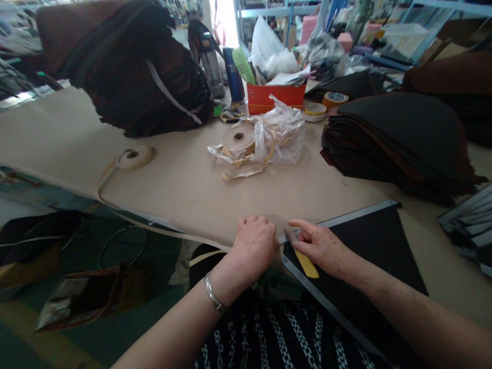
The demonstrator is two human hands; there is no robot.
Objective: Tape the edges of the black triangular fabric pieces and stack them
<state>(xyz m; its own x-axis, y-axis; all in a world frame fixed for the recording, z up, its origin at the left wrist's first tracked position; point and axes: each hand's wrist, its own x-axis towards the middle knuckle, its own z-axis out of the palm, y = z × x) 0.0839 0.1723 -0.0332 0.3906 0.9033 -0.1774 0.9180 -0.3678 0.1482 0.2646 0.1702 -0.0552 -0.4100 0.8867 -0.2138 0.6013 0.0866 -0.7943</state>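
Observation:
My left hand is closed over a narrow beige tape at the table's front edge. That tape trails left along the edge to a loose roll. In my right hand is a tool with a yellow handle and a thin greyish tip pointing toward my left hand. Beneath the right hand and forearm lies a black sheet with pale grey strips along two of its edges. The two hands are close together at the sheet's left corner, where my fingers hide part of the tape.
Another tape roll sits in clear plastic mid-table. Stacks of dark sheets stand left and right. Behind are a red box, a blue bottle and yellow tape rolls. A brown bin is on the floor.

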